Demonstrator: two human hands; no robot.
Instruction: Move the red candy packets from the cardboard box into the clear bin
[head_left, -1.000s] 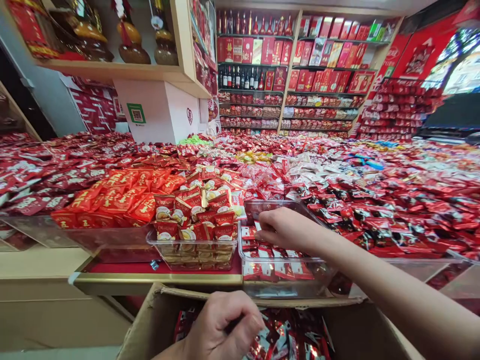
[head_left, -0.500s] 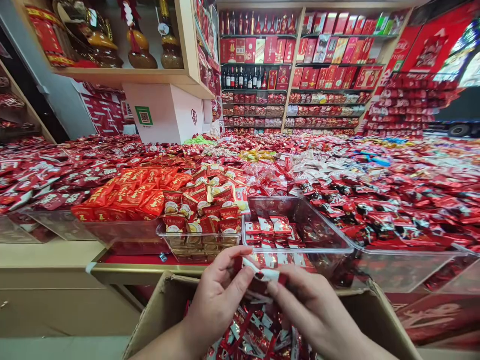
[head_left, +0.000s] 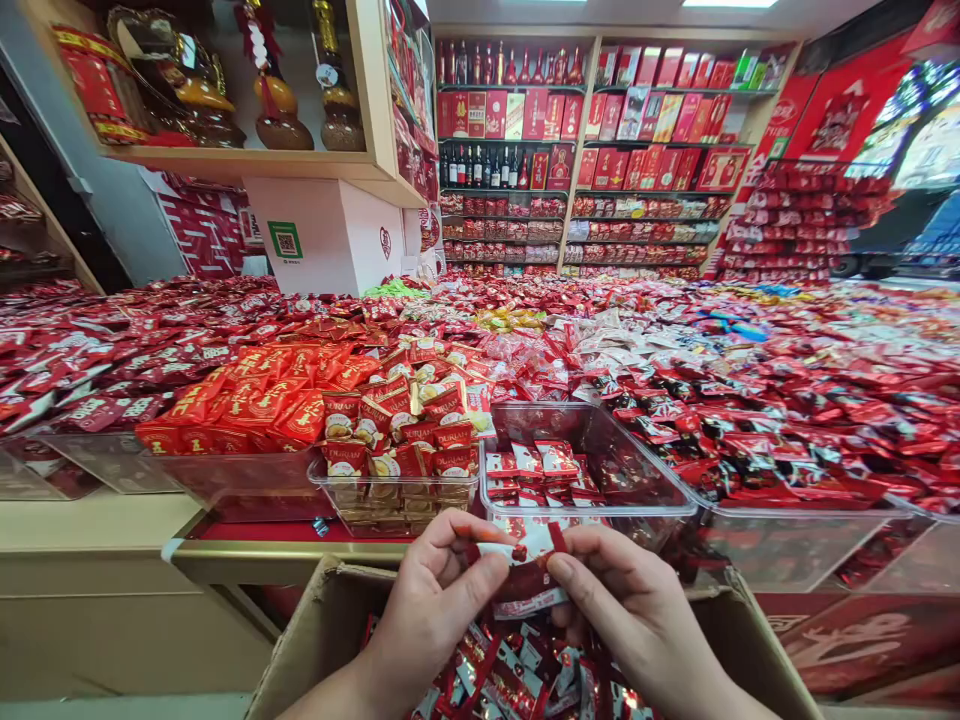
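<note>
Between my two hands is a small red and white wrapped candy (head_left: 523, 572), held up above a cardboard box. My left hand (head_left: 442, 590) pinches its left end between thumb and fingers. The right end is pinched by my right hand (head_left: 626, 595). Below them, the cardboard box (head_left: 319, 610) holds many loose candies (head_left: 517, 670) in similar red and white wrappers. Just beyond my fingertips stands a clear plastic bin (head_left: 592, 512), partly filled with neat rows of red and white candies (head_left: 551, 462).
Left of that bin, another clear bin holds durian candies (head_left: 405, 430), beside orange-red packets (head_left: 247, 400). Dark red packets (head_left: 750, 440) heap up on the right. A gold table edge (head_left: 300, 548) runs behind the box. Shelves of bottles and boxes (head_left: 510, 115) line the back.
The candy has turned so more of its printed face shows, stretched between both hands. My hands have shifted slightly, and the camera view has tilted up a little.
</note>
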